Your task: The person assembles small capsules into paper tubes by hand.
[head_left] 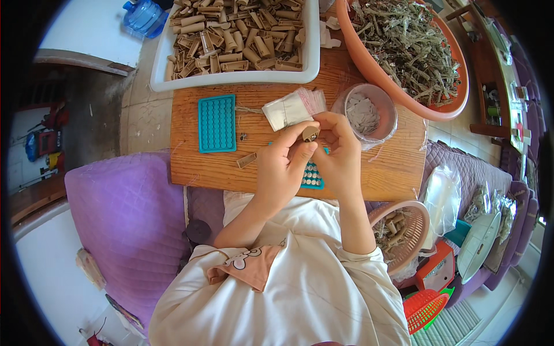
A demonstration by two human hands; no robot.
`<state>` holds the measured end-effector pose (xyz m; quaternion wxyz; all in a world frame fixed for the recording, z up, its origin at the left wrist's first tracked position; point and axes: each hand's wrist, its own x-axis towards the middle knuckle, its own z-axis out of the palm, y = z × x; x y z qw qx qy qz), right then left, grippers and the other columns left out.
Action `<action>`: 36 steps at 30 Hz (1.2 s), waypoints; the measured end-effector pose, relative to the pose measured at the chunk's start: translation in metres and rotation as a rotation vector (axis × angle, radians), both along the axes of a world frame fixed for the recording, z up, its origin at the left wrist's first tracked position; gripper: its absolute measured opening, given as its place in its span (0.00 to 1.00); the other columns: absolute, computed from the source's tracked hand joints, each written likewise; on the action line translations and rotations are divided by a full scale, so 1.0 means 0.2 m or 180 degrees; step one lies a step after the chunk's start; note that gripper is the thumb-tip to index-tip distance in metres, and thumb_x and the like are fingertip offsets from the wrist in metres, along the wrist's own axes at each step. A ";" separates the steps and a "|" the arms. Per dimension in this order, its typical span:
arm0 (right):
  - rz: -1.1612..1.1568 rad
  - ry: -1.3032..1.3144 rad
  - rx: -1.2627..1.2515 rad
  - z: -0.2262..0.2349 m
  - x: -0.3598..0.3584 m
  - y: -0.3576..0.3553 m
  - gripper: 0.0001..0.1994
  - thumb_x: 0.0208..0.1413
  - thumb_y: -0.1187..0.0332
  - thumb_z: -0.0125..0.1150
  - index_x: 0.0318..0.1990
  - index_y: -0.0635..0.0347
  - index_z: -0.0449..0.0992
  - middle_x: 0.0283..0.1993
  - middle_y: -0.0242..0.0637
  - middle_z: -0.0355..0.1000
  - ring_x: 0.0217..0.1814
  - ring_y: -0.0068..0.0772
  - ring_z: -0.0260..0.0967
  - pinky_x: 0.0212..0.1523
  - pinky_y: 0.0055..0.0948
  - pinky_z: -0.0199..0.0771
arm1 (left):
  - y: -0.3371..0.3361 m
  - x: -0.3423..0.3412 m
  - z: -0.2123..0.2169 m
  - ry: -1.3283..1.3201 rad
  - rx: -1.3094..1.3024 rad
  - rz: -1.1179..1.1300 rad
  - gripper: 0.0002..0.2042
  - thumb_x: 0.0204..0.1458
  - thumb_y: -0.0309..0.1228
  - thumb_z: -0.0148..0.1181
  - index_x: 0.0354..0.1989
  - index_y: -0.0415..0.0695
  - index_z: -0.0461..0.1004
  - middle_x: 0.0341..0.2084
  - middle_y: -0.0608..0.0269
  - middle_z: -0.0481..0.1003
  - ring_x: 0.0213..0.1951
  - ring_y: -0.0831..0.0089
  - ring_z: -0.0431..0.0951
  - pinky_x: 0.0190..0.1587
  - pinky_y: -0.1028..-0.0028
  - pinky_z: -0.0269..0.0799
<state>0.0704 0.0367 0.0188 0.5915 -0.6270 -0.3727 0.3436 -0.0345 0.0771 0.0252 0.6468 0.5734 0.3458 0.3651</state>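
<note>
Above the table's near edge, my left hand (281, 168) and my right hand (339, 151) meet. Between their closed fingertips is a small brown tube-like piece (310, 133), partly hidden by the fingers. Under the hands lies a teal tray (313, 185) with white round pieces in its cavities, mostly covered from sight. A second teal tray (217, 124) with rows of round cavities lies to the left. One loose brown half-tube (246, 160) rests beside my left hand. Just beyond the fingers is a stack of small clear plastic bags (287, 111).
A white bin (234, 79) full of brown tubes stands at the far left. Right of the bags are a pinkish bucket (389, 128) of white pieces and a large orange basin (461, 95) heaped with plastic-wrapped items. A pink basket (423, 222) sits low right; a purple padded seat (124, 207) is left.
</note>
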 end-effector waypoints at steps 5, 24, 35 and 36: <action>0.0509 0.0081 -0.0374 -0.06 0.07 -0.04 0.11 0.43 0.81 0.55 0.37 0.67 0.68 0.32 0.38 0.70 0.36 0.27 0.70 0.38 0.24 0.71 | 0.02 -0.02 -0.07 0.0450 0.0028 -0.0331 0.14 0.50 0.26 0.53 0.45 0.40 0.67 0.34 0.59 0.74 0.35 0.76 0.74 0.34 0.80 0.69; 0.0443 -0.2725 -0.0668 -0.40 0.05 -0.34 0.14 0.41 0.80 0.56 0.39 0.61 0.72 0.25 0.37 0.68 0.30 0.36 0.65 0.31 0.32 0.66 | 0.06 -0.22 -0.26 0.0023 -0.1833 -0.0836 0.20 0.49 0.27 0.54 0.50 0.35 0.62 0.34 0.59 0.73 0.34 0.77 0.74 0.32 0.82 0.70; 0.0907 -0.2331 0.0188 -0.20 -0.08 -0.31 0.16 0.33 0.81 0.56 0.35 0.59 0.75 0.32 0.36 0.64 0.31 0.34 0.64 0.29 0.27 0.68 | 0.04 -0.18 -0.18 -0.0278 -0.1297 -0.0433 0.19 0.47 0.26 0.56 0.48 0.35 0.64 0.35 0.59 0.72 0.36 0.77 0.73 0.38 0.80 0.70; 0.0913 -0.2327 0.0191 -0.21 -0.09 -0.32 0.16 0.33 0.81 0.56 0.35 0.59 0.75 0.32 0.36 0.64 0.31 0.34 0.64 0.29 0.27 0.68 | 0.04 -0.18 -0.17 -0.0283 -0.1275 -0.0397 0.18 0.47 0.26 0.56 0.48 0.35 0.64 0.35 0.59 0.72 0.36 0.76 0.73 0.38 0.80 0.70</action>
